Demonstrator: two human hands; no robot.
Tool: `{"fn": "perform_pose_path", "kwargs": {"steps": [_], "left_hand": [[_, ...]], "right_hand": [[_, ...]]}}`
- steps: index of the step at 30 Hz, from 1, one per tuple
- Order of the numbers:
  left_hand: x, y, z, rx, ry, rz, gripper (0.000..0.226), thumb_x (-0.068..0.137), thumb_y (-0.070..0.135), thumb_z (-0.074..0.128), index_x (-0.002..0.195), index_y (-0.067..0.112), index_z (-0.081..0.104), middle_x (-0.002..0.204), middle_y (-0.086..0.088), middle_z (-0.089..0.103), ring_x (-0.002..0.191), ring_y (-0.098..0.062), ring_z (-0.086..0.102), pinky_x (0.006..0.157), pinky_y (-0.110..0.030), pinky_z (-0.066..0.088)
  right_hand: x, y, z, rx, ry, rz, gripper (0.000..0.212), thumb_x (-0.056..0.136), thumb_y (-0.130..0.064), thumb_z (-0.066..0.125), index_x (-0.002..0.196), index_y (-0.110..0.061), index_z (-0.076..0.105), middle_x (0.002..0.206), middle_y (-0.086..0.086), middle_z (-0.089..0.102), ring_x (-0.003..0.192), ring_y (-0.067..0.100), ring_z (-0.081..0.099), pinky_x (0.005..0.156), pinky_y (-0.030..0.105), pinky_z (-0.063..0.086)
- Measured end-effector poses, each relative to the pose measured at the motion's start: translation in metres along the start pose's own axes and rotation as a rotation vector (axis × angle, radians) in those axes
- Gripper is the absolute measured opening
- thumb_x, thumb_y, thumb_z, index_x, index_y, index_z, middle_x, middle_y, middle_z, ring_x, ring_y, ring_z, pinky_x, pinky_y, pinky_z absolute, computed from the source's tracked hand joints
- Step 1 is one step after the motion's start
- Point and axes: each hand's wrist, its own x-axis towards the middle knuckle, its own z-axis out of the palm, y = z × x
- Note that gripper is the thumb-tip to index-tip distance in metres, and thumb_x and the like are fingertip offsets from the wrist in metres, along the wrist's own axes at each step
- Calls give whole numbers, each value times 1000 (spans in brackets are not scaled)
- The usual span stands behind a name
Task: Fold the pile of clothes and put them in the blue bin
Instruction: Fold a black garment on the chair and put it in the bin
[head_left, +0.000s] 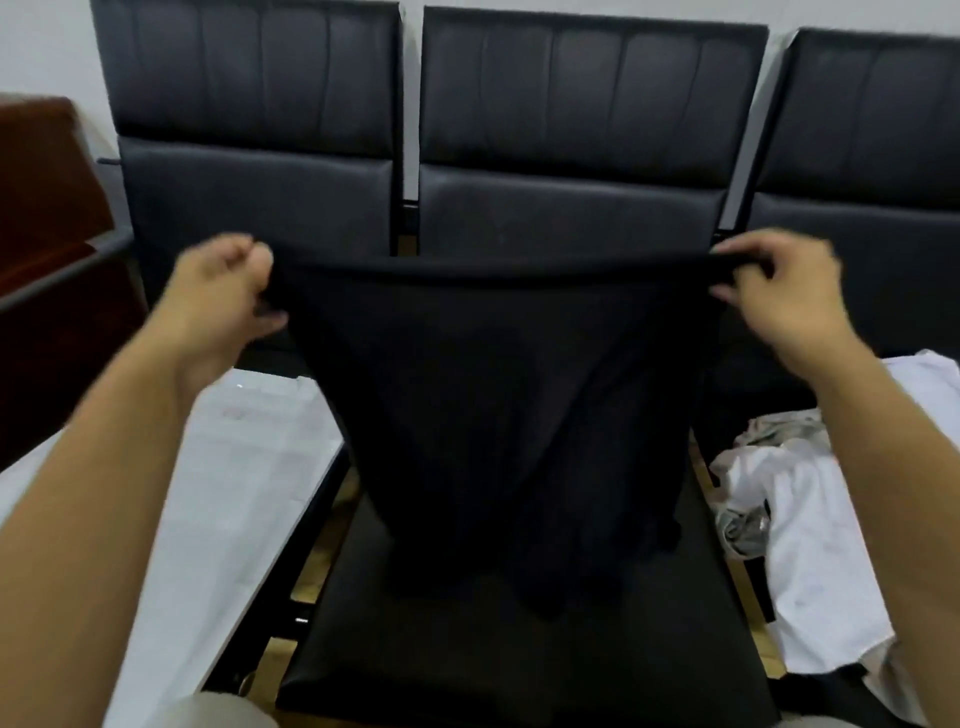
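Fingers (727, 270) of both hands pinch black garment (498, 395), thin fabric stretched taut.

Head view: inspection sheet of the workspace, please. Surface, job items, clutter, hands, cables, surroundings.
Surface: middle black seat of a row of black chairs; the garment's lower end rests on it.
Job's things: black garment held up by its top edge, hanging spread; white clothes pile on the right seat; blue bin nothing seen.
Clutter: white sheet covering the left seat.
Hands: left hand and right hand each grip a top corner of the garment.
Cables: nothing seen.
Surroundings: white wall behind the chairs; dark red furniture at far left.
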Motion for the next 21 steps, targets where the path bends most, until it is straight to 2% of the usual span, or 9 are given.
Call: {"fn": "perform_pose_path", "kwargs": {"steps": [3, 7, 9, 11, 13, 15, 17, 19, 21], "left_hand": [[15, 51, -12, -139, -80, 200, 33, 105, 20, 44, 78, 28, 61, 66, 16, 58, 65, 1, 58, 82, -33, 57], [-11, 68, -28, -184, -116, 348, 34, 103, 17, 48, 79, 30, 67, 76, 18, 64, 77, 1, 63, 85, -24, 57], [-37, 48, -33, -110, -141, 294, 31, 102, 16, 47, 79, 24, 66, 74, 16, 66, 75, 1, 64, 77, -18, 57], [-63, 14, -41, 21, -145, 183, 40, 104, 15, 44, 73, 17, 69, 71, 8, 68, 72, -6, 64, 72, -23, 56], [-81, -30, -52, 326, -156, 95, 46, 103, 31, 45, 75, 6, 71, 78, -7, 69, 78, -19, 63, 75, -32, 49], [-97, -70, -62, 707, -259, -63, 59, 98, 47, 42, 74, 2, 70, 77, -8, 71, 80, -25, 65, 77, -34, 45], [-108, -96, -65, 919, -394, -171, 59, 95, 52, 40, 67, 10, 71, 74, -1, 72, 82, -23, 67, 78, -32, 46], [-111, -108, -52, 955, -502, -198, 54, 95, 51, 44, 66, 14, 71, 69, 2, 71, 76, -18, 68, 78, -30, 50], [-106, -113, -25, 947, -576, -165, 47, 98, 44, 49, 68, 15, 69, 65, 3, 69, 69, -12, 66, 74, -25, 50]], "right_hand": [[32, -34, -38, 99, 212, -90, 19, 88, -15, 57, 101, -15, 71, 90, 7, 68, 70, 3, 65, 81, 41, 61], [-1, -55, -76, 38, 243, -202, 15, 91, -30, 64, 88, -17, 68, 74, 4, 64, 70, 6, 62, 72, 32, 56], [-44, -52, -77, 6, 178, -230, 14, 88, -23, 70, 83, -10, 70, 68, -6, 67, 65, -2, 54, 67, 24, 47], [-97, -40, -63, 38, -69, -249, 6, 85, -10, 75, 82, -14, 72, 69, -18, 69, 64, -6, 58, 66, 18, 47], [-146, -24, -46, 30, -445, -230, 17, 83, -9, 77, 81, -25, 73, 75, -14, 72, 71, -4, 64, 68, 22, 50], [-186, -7, -34, 42, -934, -56, 9, 88, -17, 74, 94, -24, 75, 89, -9, 75, 83, 1, 69, 76, 25, 55], [-204, 9, -28, 17, -1301, 201, 21, 93, -26, 68, 112, -19, 71, 105, -4, 74, 96, 7, 70, 85, 29, 58], [-204, 29, -22, -43, -1300, 325, 20, 96, -29, 62, 113, -20, 68, 105, 0, 73, 96, 11, 72, 83, 30, 58], [-192, 54, -9, -132, -1131, 354, 16, 96, -30, 60, 105, -19, 68, 98, 4, 73, 89, 16, 73, 72, 27, 57]]}}
